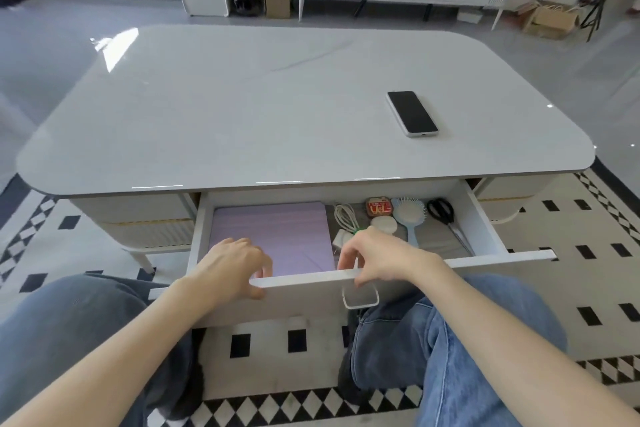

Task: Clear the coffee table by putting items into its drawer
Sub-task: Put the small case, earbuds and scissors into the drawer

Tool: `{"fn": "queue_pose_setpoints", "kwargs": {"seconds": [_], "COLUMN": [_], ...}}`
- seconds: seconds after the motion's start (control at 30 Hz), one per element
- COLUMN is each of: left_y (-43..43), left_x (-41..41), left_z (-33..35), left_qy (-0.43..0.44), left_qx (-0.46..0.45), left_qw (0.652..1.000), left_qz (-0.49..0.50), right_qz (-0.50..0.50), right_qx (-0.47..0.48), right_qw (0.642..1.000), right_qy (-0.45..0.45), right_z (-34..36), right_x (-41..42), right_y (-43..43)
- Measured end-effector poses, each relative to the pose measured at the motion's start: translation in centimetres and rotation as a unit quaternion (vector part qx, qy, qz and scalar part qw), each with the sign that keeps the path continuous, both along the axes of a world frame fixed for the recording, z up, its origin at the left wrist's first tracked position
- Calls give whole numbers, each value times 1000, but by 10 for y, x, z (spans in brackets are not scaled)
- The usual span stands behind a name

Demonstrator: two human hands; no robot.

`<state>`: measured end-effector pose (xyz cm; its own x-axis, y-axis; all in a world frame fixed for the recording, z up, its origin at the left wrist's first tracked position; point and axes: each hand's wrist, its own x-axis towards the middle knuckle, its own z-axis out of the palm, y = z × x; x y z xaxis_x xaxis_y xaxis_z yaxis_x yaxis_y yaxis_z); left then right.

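The left hand [235, 267] and right hand [377, 260] each curl their fingers over the front edge of the open drawer [311, 280]. Inside it lie a purple tablet case [277, 236], a hairbrush [410, 215] and scissors [445, 215]. Beyond, the phone [412, 113] lies on the table [242, 97].

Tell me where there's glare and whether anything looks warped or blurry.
Head view: glare sits on the table's far left corner, thin streaks along its near edge; the wide lens bows its sides; phone sharp; left hand and right hand on the drawer slightly soft.
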<state>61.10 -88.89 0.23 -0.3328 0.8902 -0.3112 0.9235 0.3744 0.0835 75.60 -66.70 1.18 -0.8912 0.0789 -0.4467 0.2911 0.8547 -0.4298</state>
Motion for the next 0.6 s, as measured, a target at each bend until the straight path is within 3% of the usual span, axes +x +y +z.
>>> {"fn": "queue_pose_setpoints", "kwargs": {"seconds": [0.2,0.47,0.6], "left_y": [-5,16,31], "left_x": [-7,-22,-38], "left_z": [-13,-12,-16], "left_qy": [136,216,218], "left_qx": [135,171,144], "left_qw": [982,956,955], "left_qz": [1,99,143], "right_qz": [-7,-27,-36], "right_qx": [89,221,260], "right_qw": [991,946,941], "right_qy": [99,237,216], "right_z": [4,-2,-7], "right_x": [1,-16,-33], "right_y": [-2,6,14]}}
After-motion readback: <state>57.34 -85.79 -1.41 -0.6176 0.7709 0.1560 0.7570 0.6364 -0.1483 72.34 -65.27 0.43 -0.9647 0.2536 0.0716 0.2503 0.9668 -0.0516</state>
